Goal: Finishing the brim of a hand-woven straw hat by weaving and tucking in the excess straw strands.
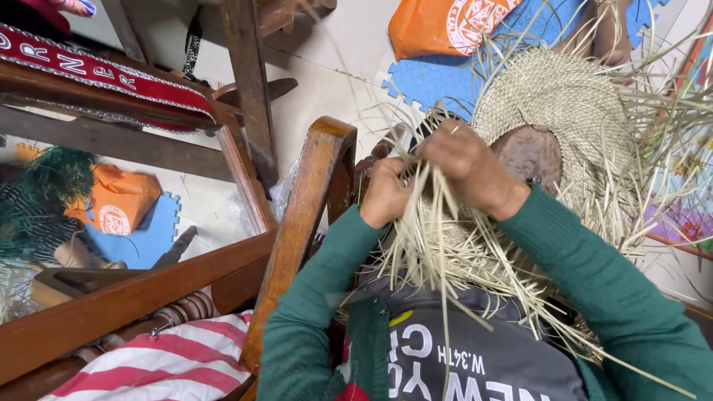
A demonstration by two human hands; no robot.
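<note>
My left hand (pixel 385 194) and my right hand (pixel 466 168) meet close together over a bundle of pale straw strands (pixel 438 245), and both pinch the strands between their fingers. The strands run into a round woven straw piece (pixel 572 111) that lies over a brown rounded block (pixel 529 154) just right of my right hand. Loose straw ends fan out downward over my lap and out to the right. Both arms wear green sleeves.
A wooden chair arm (pixel 308 208) stands just left of my left hand. A glass-topped wooden table (pixel 134 289) fills the left. An orange bag (pixel 438 26) and blue foam mat (pixel 438 82) lie on the floor ahead. Red-and-white striped cloth (pixel 178 364) lies below left.
</note>
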